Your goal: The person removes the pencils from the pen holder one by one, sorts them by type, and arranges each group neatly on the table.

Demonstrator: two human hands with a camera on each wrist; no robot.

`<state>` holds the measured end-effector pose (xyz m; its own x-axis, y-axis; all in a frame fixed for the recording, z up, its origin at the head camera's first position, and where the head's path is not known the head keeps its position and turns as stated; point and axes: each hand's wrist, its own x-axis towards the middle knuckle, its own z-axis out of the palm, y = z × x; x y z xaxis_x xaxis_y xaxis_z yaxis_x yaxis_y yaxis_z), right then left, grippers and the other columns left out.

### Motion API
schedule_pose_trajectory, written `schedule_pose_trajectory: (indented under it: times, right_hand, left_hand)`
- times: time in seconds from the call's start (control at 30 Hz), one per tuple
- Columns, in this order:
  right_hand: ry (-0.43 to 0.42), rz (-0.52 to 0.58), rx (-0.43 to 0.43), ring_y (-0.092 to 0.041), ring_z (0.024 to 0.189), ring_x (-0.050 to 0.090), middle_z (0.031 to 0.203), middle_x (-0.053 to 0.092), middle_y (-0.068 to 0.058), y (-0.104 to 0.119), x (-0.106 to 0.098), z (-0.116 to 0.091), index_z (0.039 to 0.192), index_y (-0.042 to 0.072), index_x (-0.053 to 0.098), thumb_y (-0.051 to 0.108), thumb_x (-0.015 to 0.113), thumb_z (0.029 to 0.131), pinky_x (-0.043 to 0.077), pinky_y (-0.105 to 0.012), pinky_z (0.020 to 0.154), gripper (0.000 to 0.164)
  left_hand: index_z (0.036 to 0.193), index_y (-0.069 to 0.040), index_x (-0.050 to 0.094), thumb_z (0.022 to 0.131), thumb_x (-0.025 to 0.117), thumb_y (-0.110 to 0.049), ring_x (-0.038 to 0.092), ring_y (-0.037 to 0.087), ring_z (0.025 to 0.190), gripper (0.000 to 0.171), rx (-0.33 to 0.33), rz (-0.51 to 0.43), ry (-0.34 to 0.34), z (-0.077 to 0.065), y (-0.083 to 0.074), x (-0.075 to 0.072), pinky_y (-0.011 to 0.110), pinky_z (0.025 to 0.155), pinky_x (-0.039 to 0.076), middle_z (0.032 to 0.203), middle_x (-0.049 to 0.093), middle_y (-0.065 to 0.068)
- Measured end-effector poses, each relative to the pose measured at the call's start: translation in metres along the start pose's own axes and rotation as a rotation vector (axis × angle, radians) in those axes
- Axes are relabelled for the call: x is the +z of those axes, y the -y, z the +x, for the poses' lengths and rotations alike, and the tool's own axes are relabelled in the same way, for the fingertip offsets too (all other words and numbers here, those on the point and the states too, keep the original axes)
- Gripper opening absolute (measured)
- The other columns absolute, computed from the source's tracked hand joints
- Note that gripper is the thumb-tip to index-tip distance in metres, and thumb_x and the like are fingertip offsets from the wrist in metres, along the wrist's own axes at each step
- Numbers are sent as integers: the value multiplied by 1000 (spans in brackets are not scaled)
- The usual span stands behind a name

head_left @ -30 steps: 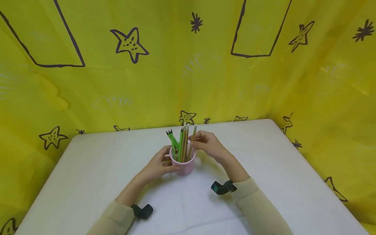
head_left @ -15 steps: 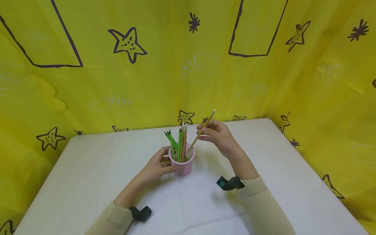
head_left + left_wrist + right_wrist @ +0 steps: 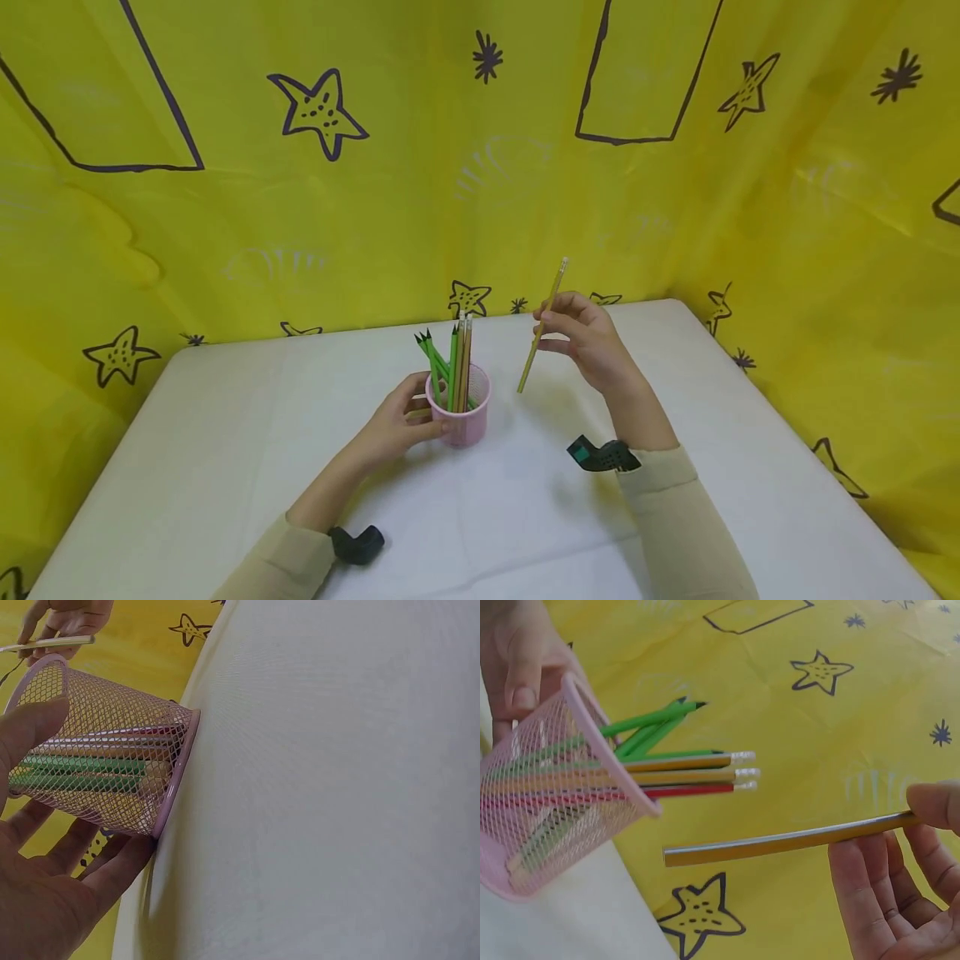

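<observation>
A pink mesh pencil cup (image 3: 468,427) stands upright on the white table. My left hand (image 3: 396,423) grips its left side, thumb in front and fingers behind, as the left wrist view also shows. Inside the cup are several green pencils (image 3: 433,367) with dark points up, beside yellow pencils (image 3: 464,367) with white-tipped eraser ends up. A red pencil (image 3: 697,790) shows among them in the right wrist view. To the right of the cup, my right hand (image 3: 588,337) pinches a yellow pencil (image 3: 531,358) between thumb and fingers, tilted, eraser end up and flat unsharpened end down.
The white-covered table (image 3: 465,525) reaches back to a yellow curtain (image 3: 420,200) printed with stars, which also closes off the right side. A dark wrist camera (image 3: 358,546) sits at the left cuff and another wrist camera (image 3: 600,454) at the right.
My right hand has drawn the yellow pencil up out of the cup and moved it to the right, clear of the rim. The left hand still holds the cup in place.
</observation>
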<state>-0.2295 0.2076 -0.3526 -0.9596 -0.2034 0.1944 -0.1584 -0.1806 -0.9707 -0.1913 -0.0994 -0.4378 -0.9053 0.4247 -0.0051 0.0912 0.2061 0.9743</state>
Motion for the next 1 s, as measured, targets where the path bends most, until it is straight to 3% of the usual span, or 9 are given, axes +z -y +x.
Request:
schedule_pose_trajectory:
  times: [0.4, 0.53, 0.77, 1.0]
  right_hand:
    - [-25, -329, 99, -27, 85, 67, 96, 62, -10, -25, -1, 11, 127, 1, 52, 8, 68, 93, 63, -36, 72, 39]
    - [-23, -367, 146, -27, 84, 66, 96, 62, -11, -34, 1, 11, 126, 2, 53, 10, 67, 93, 62, -34, 70, 37]
    - [-44, -390, 204, -51, 96, 62, 95, 64, -11, -51, 3, 13, 123, 5, 55, 7, 69, 91, 61, -35, 68, 35]
    - [-40, -449, 236, -32, 81, 66, 94, 65, -13, -64, 7, 14, 123, 7, 56, 9, 71, 90, 61, -33, 64, 36]
  left_hand:
    - [148, -13, 38, 84, 80, -11, 52, 37, 131, 77, 29, 7, -6, 2, -2, 0, 46, 106, 48, 148, 46, 15]
    - [148, -13, 39, 84, 80, -10, 52, 37, 130, 77, 33, 4, -5, 0, -1, 0, 45, 106, 48, 147, 47, 16]
    - [147, -13, 39, 83, 81, -12, 52, 37, 131, 77, 19, -9, -9, -2, 0, -1, 46, 106, 48, 146, 48, 16]
    - [147, -14, 39, 83, 81, -11, 52, 37, 130, 76, 17, -8, -11, -3, -2, 0, 46, 105, 49, 147, 47, 16]
